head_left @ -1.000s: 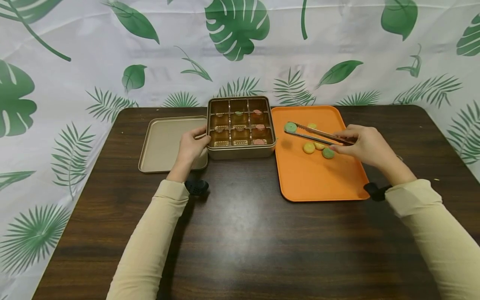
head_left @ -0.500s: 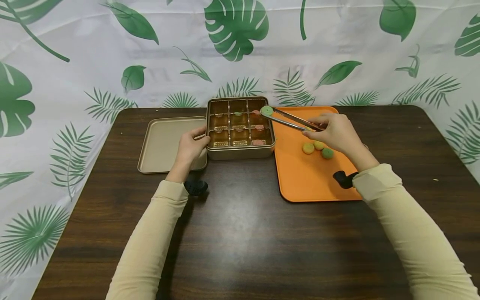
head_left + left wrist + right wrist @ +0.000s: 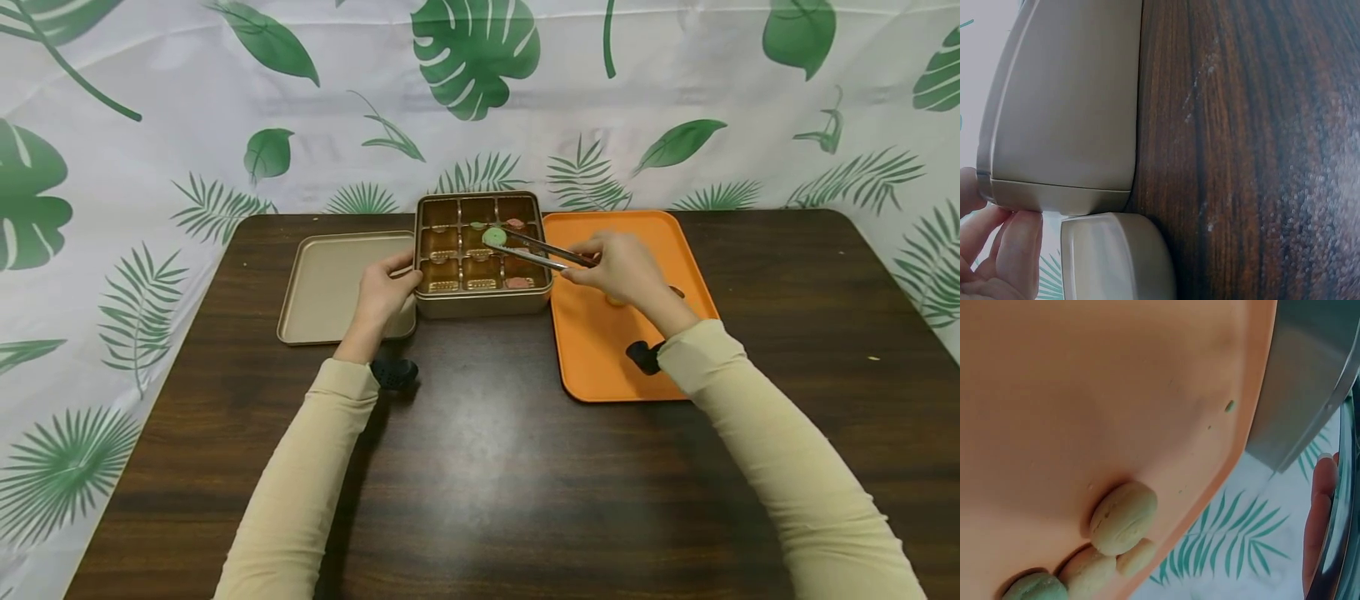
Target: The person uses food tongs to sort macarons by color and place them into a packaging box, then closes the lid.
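Observation:
My left hand [image 3: 382, 293] holds the left edge of a gold tin box [image 3: 483, 307] with thumb and fingers. The box has a nine-compartment insert; pink macarons stand in its right column and a green one in the back middle. In my right hand [image 3: 624, 271] is a pair of metal tongs [image 3: 547, 260], pinching a green macaron [image 3: 494, 237] over the middle compartment. On the orange tray [image 3: 615, 367], yellow macarons [image 3: 1124, 519] and another green macaron [image 3: 1035, 587] lie together, mostly hidden by my right hand in the head view.
Left of the box lies a shallow gold lid [image 3: 326, 287], close against it under my left hand. The orange tray sits right beside the box. A leaf-print cloth [image 3: 315, 167] hangs behind the dark wooden table [image 3: 465, 467].
My right hand has carried the green macaron in the tongs leftward from above the orange tray to over the middle of the box. The left hand stays at the box edge.

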`<action>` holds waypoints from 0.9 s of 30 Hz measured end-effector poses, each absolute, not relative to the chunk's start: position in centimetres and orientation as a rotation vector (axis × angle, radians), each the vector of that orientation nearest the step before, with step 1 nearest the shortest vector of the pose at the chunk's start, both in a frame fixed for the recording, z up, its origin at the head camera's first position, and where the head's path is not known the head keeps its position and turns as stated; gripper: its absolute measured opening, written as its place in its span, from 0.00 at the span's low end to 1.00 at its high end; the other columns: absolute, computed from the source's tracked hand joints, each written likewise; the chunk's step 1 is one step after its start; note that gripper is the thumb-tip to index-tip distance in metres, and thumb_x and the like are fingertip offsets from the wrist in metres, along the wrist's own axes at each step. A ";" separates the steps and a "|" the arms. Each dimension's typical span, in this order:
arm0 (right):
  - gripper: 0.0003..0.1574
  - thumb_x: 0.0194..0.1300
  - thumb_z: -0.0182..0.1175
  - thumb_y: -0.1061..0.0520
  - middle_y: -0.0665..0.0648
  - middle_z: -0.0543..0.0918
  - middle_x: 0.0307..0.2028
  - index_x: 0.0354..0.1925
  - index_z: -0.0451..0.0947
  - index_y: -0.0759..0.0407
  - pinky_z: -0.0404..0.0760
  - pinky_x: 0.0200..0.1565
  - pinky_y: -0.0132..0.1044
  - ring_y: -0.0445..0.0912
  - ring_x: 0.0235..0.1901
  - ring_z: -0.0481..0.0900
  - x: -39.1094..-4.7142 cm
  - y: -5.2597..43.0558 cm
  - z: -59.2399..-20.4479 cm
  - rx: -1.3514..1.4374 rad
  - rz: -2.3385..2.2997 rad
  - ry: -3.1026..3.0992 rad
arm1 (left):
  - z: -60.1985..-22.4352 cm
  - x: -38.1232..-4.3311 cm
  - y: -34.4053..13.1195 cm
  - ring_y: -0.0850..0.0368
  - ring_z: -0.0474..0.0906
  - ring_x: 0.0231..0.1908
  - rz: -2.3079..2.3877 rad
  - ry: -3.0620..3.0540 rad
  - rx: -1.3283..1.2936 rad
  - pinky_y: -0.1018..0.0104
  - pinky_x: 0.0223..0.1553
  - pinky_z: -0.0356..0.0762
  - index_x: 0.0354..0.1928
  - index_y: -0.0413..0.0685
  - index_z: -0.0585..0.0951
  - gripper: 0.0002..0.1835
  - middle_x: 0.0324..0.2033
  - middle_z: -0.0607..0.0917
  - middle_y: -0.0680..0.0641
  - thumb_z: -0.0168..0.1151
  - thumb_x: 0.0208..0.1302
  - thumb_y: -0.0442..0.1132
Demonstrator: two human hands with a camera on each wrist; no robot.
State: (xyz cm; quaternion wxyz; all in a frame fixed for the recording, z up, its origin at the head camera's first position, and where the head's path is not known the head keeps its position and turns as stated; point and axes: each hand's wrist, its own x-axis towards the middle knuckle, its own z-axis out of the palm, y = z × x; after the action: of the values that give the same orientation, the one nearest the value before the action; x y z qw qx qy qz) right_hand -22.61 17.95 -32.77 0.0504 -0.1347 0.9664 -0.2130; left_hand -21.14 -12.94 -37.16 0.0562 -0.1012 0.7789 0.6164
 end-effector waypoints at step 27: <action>0.35 0.62 0.63 0.48 0.68 0.77 0.54 0.62 0.72 0.64 0.77 0.46 0.52 0.59 0.49 0.75 -22.4 17.7 -32.5 -0.355 -0.691 2.880 | -37.4 -21.2 -12.9 0.47 0.73 0.62 1.895 2.339 -0.312 0.57 0.61 0.75 0.67 0.41 0.69 0.25 0.64 0.71 0.38 0.52 0.68 0.32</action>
State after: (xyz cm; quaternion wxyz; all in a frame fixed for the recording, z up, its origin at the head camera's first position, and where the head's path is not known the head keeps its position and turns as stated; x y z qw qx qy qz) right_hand -22.44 17.67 -32.50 0.0792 -0.1186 0.9625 -0.2309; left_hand -21.24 -12.89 -37.35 0.0577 -0.1028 0.7716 0.6251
